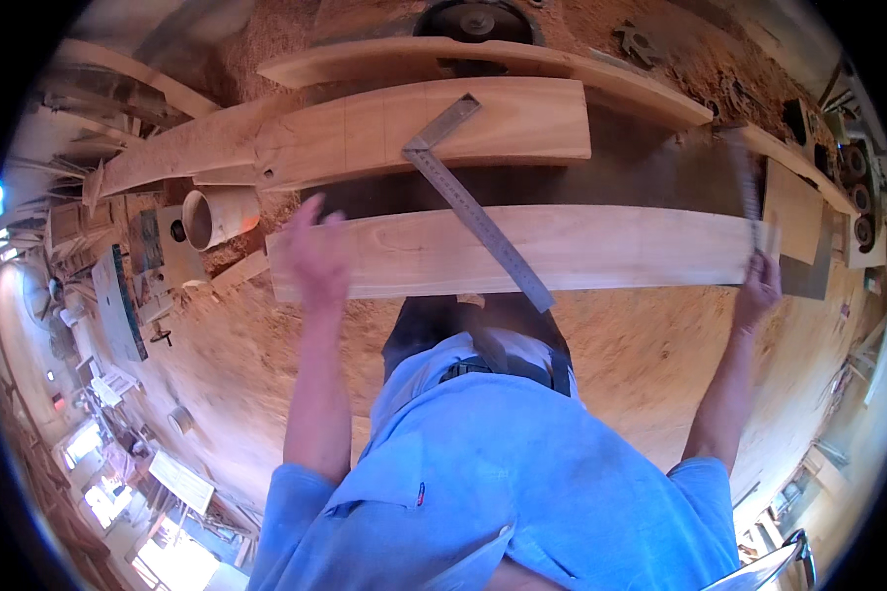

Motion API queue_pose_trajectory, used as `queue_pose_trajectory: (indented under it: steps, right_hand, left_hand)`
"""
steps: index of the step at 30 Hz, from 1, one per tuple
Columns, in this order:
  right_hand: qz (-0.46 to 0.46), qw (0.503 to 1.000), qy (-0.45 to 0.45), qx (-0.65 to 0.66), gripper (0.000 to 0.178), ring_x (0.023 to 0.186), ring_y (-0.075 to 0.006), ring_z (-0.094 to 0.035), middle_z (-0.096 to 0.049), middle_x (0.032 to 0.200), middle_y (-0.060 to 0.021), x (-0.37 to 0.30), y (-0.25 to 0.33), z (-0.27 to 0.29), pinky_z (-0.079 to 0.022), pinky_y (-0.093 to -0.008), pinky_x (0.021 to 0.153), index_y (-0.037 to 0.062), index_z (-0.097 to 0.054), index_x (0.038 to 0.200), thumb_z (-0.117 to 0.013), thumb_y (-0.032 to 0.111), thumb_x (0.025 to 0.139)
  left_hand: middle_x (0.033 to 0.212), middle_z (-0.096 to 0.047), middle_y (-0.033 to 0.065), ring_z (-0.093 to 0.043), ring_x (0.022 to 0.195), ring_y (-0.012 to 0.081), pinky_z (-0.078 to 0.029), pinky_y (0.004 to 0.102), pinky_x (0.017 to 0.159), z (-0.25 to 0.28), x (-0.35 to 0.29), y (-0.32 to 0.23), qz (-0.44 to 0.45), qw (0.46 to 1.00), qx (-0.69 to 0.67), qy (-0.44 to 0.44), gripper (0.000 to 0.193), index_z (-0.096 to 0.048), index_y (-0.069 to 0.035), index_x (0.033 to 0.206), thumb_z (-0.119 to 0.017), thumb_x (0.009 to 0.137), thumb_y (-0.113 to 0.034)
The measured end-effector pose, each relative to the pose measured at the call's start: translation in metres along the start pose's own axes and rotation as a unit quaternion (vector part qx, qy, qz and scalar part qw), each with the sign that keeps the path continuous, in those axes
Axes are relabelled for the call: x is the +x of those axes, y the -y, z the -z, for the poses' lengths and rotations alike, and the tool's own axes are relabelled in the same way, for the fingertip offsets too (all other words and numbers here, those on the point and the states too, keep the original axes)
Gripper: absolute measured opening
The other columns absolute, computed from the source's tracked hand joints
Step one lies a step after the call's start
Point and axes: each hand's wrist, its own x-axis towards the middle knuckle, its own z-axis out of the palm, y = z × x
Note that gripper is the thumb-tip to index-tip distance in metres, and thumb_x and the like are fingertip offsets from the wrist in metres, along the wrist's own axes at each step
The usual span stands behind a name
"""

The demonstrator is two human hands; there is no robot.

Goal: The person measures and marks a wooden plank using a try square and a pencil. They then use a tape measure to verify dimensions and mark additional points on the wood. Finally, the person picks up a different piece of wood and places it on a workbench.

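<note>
crosswise: one pale plank (621,248), long axis left to right, metal square (480,229) aslant atop. your left hand (321,258), grip spread, over its left end; your right hand (761,288) at its right end, grip state cannot be told.

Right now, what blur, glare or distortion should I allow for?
In the head view, the left hand is smeared, as is the thin strip above the right hand; bright openings at lower left glare white; the pale board looks bowed, but I cannot tell how much is fisheye bending.
</note>
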Motion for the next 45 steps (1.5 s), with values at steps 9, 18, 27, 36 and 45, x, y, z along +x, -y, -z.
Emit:
queue_pose_trajectory:
  steps: [9,18,27,36,45]
  right_hand:
    - [0.27,0.959,0.083,0.001,0.019,0.081,-0.0308,-0.061,-0.063,0.082,-0.0096,-0.052,0.188,-0.098,-0.05,-0.0415,0.072,0.0074,-0.069,0.09,-0.075,0.008,0.072]
    - [0.248,0.96,0.035,-0.122,0.034,0.103,-0.0316,-0.059,-0.066,0.1,-0.01,-0.088,0.244,-0.117,-0.045,-0.0434,0.094,0.0071,-0.068,0.106,-0.077,0.017,0.075]
    - [-0.002,0.99,0.085,0.112,0.021,0.089,-0.0328,-0.062,-0.069,0.093,-0.0157,-0.239,0.368,-0.094,-0.05,-0.0404,0.082,0.0004,-0.072,0.101,-0.069,0.012,0.084]
    - [-0.449,0.672,0.29,0.512,0.027,0.073,-0.0095,-0.057,-0.064,0.082,0.0005,-0.422,0.383,-0.095,-0.048,-0.0259,0.067,0.0025,-0.071,0.095,-0.07,0.029,0.09]
    - [-0.311,0.838,0.069,0.442,0.013,0.071,-0.0113,-0.058,-0.063,0.075,-0.0047,-0.448,0.358,-0.117,-0.045,-0.0274,0.063,-0.0006,-0.072,0.085,-0.076,0.011,0.081]
  left_hand:
    - [0.115,-0.061,0.0186,-0.058,0.108,0.0371,-0.047,0.0455,0.095,-0.091,0.063,-0.1,-0.215,0.954,0.16,0.133,0.062,-0.055,-0.006,0.133,-0.076,0.078,-0.024]
    - [0.111,-0.063,0.0187,-0.062,0.103,0.0367,-0.05,0.0455,0.089,-0.067,0.073,-0.09,-0.24,0.931,0.102,0.256,0.061,-0.055,-0.005,0.133,-0.072,0.076,-0.015]
    - [0.095,-0.061,0.0135,-0.063,0.082,0.0304,-0.051,0.0389,0.071,0.038,0.03,-0.049,-0.415,0.878,-0.178,0.159,0.049,-0.06,-0.003,0.116,-0.076,0.07,-0.001]
    - [0.101,-0.062,0.0153,-0.066,0.093,0.0327,-0.056,0.0402,0.082,0.081,-0.051,-0.01,-0.474,0.808,-0.301,0.178,0.034,-0.059,-0.003,0.099,-0.078,0.072,0.003]
    - [0.132,-0.056,0.0164,-0.054,0.122,0.0256,-0.041,0.0374,0.105,0.13,-0.07,0.03,-0.163,0.83,-0.229,0.482,0.068,-0.043,0.006,0.142,-0.071,0.08,-0.003]
